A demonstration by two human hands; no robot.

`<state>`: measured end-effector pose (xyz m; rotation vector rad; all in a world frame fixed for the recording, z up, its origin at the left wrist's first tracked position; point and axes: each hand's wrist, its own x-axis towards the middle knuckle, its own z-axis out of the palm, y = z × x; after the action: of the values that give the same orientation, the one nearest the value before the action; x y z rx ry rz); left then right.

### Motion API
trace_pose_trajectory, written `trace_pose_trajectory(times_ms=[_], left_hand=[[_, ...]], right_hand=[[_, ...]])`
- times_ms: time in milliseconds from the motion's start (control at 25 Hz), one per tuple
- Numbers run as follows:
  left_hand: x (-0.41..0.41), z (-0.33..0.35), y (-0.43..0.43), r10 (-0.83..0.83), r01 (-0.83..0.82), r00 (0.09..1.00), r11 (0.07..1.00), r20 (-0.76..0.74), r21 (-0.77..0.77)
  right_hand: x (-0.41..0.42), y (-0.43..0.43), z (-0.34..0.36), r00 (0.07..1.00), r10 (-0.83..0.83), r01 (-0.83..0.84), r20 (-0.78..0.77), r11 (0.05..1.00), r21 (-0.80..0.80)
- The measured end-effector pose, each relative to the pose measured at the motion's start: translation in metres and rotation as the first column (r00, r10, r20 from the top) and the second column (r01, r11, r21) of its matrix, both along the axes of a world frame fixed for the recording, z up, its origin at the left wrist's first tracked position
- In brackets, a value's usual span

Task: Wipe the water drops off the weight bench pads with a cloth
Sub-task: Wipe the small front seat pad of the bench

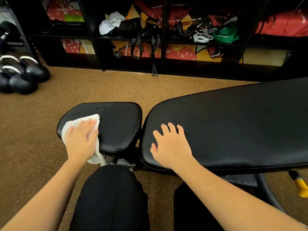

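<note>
Head view: a person's bare hands lie on a black weight bench [250, 147].
Left hand [81, 139]: flat, fingers straight, pressing white cloth [75, 121] onto seat pad [120, 124], left side.
Water drops [93, 108]: beaded near seat pad's far edge.
Right hand [171, 145]: fingers spread, resting on back pad [233, 122], holding nothing.

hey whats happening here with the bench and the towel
A person is wiping down a weight bench. Their left hand presses a white cloth flat on the near left part of the small seat pad. Their right hand rests with fingers spread on the end of the long back pad. Water drops show on the far side of the seat pad, just beyond the cloth, so that pad is not yet done.
</note>
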<state>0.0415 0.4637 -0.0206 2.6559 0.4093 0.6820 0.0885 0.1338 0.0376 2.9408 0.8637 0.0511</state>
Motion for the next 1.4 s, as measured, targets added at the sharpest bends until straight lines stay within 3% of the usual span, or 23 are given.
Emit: trace_pose_trajectory(times_ms=[160, 240, 320, 400, 520, 760, 880, 920, 1040, 1160, 1320, 1400], left_hand=[[-0.027, -0.011, -0.055, -0.369, 0.359, 0.927, 0.925, 0.069, 0.126], [-0.028, -0.017, -0.056, -0.432, 0.420, 0.891, 0.901, 0.138, 0.106], [-0.026, -0.024, -0.052, -0.377, 0.374, 0.909, 0.926, 0.180, 0.050], [-0.022, -0.031, -0.049, -0.198, 0.206, 0.945, 0.979, 0.259, -0.003], [-0.011, -0.043, -0.035, 0.050, -0.024, 0.924, 0.997, 0.379, -0.075], [0.002, -0.061, 0.004, 0.205, -0.156, 0.878, 0.977, 0.432, -0.145], [0.007, -0.053, 0.029, 0.251, -0.128, 0.870, 0.946, 0.424, -0.299], [0.009, -0.047, 0.034, 0.295, -0.115, 0.859, 0.907, 0.419, -0.405], [0.014, -0.034, 0.032, 0.496, -0.098, 0.796, 0.671, 0.347, -0.735], [0.014, -0.033, 0.022, 0.613, -0.114, 0.723, 0.559, 0.318, -0.821], [0.018, -0.023, -0.005, 0.839, -0.055, 0.544, 0.071, 0.029, -0.996], [0.023, -0.017, -0.030, 0.844, -0.073, 0.534, -0.014, -0.051, -0.997]], right_hand=[[-0.001, 0.000, 0.000, 1.000, 0.001, -0.001, 0.010, 1.000, 0.002], [0.000, 0.001, -0.001, 1.000, 0.002, -0.002, 0.008, 1.000, 0.000], [0.001, 0.001, -0.001, 1.000, 0.005, -0.004, 0.006, 1.000, -0.005], [0.001, 0.001, -0.002, 1.000, 0.003, -0.003, 0.011, 1.000, -0.012], [0.001, 0.001, -0.003, 1.000, 0.005, -0.005, 0.014, 1.000, -0.016], [0.001, 0.001, -0.002, 1.000, 0.003, -0.003, 0.016, 1.000, -0.014], [0.000, 0.001, -0.002, 1.000, -0.002, 0.002, 0.015, 1.000, -0.010], [0.000, 0.001, -0.002, 1.000, -0.002, 0.002, 0.014, 1.000, -0.012], [0.000, 0.002, -0.002, 1.000, 0.003, -0.003, 0.015, 1.000, -0.016], [-0.001, 0.002, -0.002, 1.000, 0.005, -0.004, 0.022, 1.000, -0.024], [-0.001, 0.003, -0.001, 1.000, 0.002, -0.001, 0.024, 0.999, -0.033], [-0.001, 0.003, -0.001, 1.000, 0.001, 0.000, 0.028, 1.000, -0.030]])
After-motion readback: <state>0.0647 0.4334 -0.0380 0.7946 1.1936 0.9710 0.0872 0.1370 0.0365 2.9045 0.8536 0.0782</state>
